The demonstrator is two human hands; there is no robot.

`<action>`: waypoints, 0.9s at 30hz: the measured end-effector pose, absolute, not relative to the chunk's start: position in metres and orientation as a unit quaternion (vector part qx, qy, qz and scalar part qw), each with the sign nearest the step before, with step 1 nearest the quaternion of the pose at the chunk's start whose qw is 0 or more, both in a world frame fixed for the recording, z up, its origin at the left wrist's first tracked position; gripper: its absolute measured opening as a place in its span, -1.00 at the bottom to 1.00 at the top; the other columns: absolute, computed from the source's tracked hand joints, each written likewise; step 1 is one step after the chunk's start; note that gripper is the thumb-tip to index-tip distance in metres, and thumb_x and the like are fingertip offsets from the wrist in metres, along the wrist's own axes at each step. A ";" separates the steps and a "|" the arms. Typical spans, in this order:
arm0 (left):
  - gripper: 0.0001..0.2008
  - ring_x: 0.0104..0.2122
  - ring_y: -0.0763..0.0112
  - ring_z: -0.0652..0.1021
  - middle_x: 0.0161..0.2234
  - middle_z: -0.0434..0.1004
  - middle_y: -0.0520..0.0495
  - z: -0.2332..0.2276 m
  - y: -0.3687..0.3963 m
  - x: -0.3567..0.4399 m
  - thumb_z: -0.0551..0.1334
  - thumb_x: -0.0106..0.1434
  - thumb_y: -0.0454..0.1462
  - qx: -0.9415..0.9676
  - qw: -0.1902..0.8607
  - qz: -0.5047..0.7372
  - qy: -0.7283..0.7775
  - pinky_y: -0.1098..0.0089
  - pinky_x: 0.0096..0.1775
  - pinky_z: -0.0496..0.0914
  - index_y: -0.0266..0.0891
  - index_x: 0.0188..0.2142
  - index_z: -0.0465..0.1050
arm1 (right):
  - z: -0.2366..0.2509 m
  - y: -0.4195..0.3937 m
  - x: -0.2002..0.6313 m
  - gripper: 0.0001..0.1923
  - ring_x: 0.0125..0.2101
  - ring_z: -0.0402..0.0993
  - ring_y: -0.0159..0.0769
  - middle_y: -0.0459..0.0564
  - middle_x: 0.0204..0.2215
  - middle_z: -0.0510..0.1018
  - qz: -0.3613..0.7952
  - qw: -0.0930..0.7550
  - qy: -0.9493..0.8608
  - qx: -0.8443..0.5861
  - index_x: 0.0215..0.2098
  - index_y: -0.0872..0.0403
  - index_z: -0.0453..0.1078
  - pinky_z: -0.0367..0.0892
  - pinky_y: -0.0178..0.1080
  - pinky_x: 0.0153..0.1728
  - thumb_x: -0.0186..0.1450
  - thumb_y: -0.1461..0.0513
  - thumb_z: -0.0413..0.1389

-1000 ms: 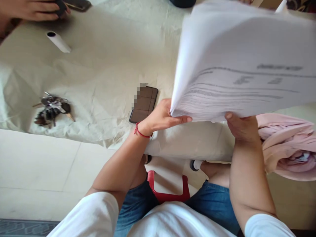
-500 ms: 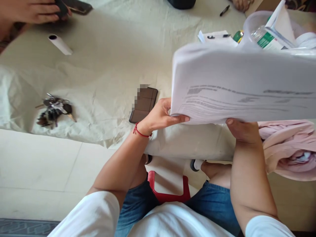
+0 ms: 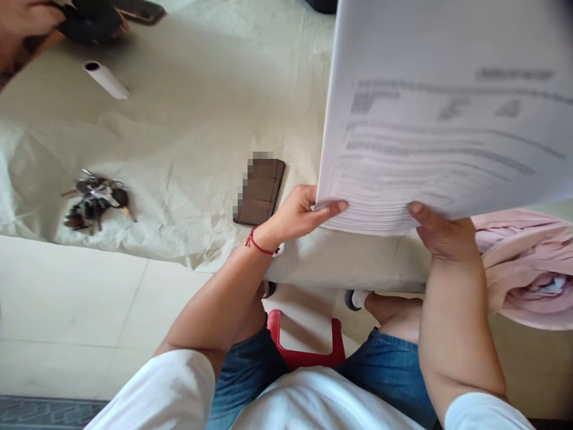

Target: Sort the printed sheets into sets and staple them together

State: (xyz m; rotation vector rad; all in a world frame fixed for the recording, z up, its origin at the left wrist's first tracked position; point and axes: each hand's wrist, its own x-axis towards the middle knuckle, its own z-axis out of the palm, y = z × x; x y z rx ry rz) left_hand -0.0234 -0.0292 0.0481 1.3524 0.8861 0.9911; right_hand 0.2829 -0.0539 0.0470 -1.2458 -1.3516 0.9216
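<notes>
Head view showed both hands clamped on a stack of printed sheets (image 3: pixel 447 119) raised above the worktop (image 3: pixel 188 119): left hand (image 3: pixel 298 215) pinching its near left corner, right hand (image 3: pixel 441 236) gripping the near edge. Judged step: squaring the stack; tapping it needs both grips kept.

White printed papers (image 3: pixel 447 119), pink cloth (image 3: pixel 528 263), red stool (image 3: pixel 304 352).

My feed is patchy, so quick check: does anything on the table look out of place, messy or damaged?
Nothing looks damaged or spilled. The table covering is creased and wrinkled, and a pink cloth lies bunched at its right edge. Both hands, left and right, grip the paper stack, whose print is blurred.
</notes>
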 end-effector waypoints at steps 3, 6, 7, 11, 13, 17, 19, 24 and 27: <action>-0.50 -0.30 0.22 0.62 -0.43 0.56 -0.04 0.049 -0.027 -0.027 0.42 0.44 0.21 0.597 0.556 0.441 0.374 0.23 -0.17 0.54 -0.12 -0.36 0.63 | 0.058 -0.056 0.283 -0.25 0.37 0.61 0.08 -0.10 0.14 0.80 0.446 0.526 -0.485 -0.538 0.19 -0.23 0.63 0.41 0.29 0.53 0.08 -0.04 0.67; -0.42 -0.51 0.42 0.36 -0.53 0.35 0.04 0.048 -0.024 -0.026 0.36 0.47 0.27 0.601 0.533 0.461 0.377 0.33 -0.42 0.31 -0.14 -0.38 0.53 | 0.064 -0.061 0.286 -0.33 0.42 0.57 0.09 -0.11 0.22 0.77 0.520 0.471 -0.432 -0.567 0.15 -0.24 0.66 0.37 0.26 0.58 0.11 0.04 0.67; -0.42 -0.53 0.44 0.31 -0.54 0.30 0.06 0.046 -0.023 -0.025 0.35 0.47 0.28 0.601 0.530 0.465 0.376 0.34 -0.46 0.24 -0.14 -0.37 0.51 | 0.065 -0.062 0.287 -0.40 0.44 0.55 0.09 -0.13 0.25 0.76 0.538 0.456 -0.421 -0.571 0.12 -0.26 0.68 0.37 0.24 0.59 0.14 0.05 0.66; -0.44 -0.54 0.48 0.27 -0.55 0.32 0.10 0.039 -0.021 -0.019 0.40 0.42 0.29 0.578 0.539 0.489 0.369 0.36 -0.49 0.16 -0.16 -0.24 0.61 | 0.065 -0.068 0.290 -0.46 0.43 0.56 0.15 -0.18 0.25 0.75 0.572 0.432 -0.390 -0.578 0.09 -0.33 0.69 0.46 0.29 0.53 0.17 0.04 0.64; -0.44 -0.53 0.48 0.32 -0.53 0.40 0.09 0.040 -0.023 -0.016 0.47 0.36 0.27 0.560 0.556 0.495 0.363 0.38 -0.47 0.21 -0.18 -0.18 0.66 | 0.067 -0.072 0.291 -0.41 0.42 0.57 0.17 -0.17 0.24 0.76 0.577 0.429 -0.386 -0.578 0.13 -0.34 0.68 0.52 0.29 0.49 0.16 0.04 0.65; -0.49 -0.55 0.52 0.28 -0.53 0.41 0.09 0.047 -0.033 -0.014 0.56 0.30 0.21 0.529 0.595 0.494 0.349 0.39 -0.48 0.19 -0.19 -0.22 0.71 | 0.069 -0.081 0.288 -0.23 0.36 0.64 0.18 -0.12 0.23 0.77 0.615 0.434 -0.380 -0.538 0.31 -0.32 0.60 0.61 0.28 0.39 0.17 0.03 0.64; -0.52 -0.57 0.55 0.21 -0.56 0.33 0.10 0.051 -0.038 -0.015 0.58 0.29 0.18 0.515 0.611 0.490 0.349 0.39 -0.50 0.13 -0.19 -0.29 0.70 | 0.066 -0.084 0.286 -0.20 0.35 0.65 0.20 -0.08 0.21 0.78 0.643 0.420 -0.368 -0.524 0.36 -0.30 0.58 0.62 0.31 0.37 0.18 0.02 0.63; -0.50 -0.56 0.56 0.17 -0.57 0.25 0.10 0.049 -0.039 -0.016 0.59 0.28 0.13 0.486 0.620 0.448 0.422 0.38 -0.51 0.05 -0.22 -0.43 0.60 | 0.044 -0.081 0.283 -0.27 0.39 0.61 0.21 -0.03 0.17 0.81 0.651 0.389 -0.320 -0.569 0.17 -0.17 0.70 0.46 0.30 0.50 0.05 0.00 0.69; -0.62 -0.57 0.57 0.19 -0.57 0.25 0.12 0.043 -0.037 -0.018 0.58 0.27 0.00 0.447 0.611 0.436 0.486 0.41 -0.52 0.07 -0.23 -0.40 0.62 | 0.033 -0.082 0.284 -0.36 0.36 0.63 0.24 0.01 0.14 0.82 0.655 0.356 -0.313 -0.588 0.03 -0.11 0.74 0.43 0.34 0.51 0.03 -0.05 0.70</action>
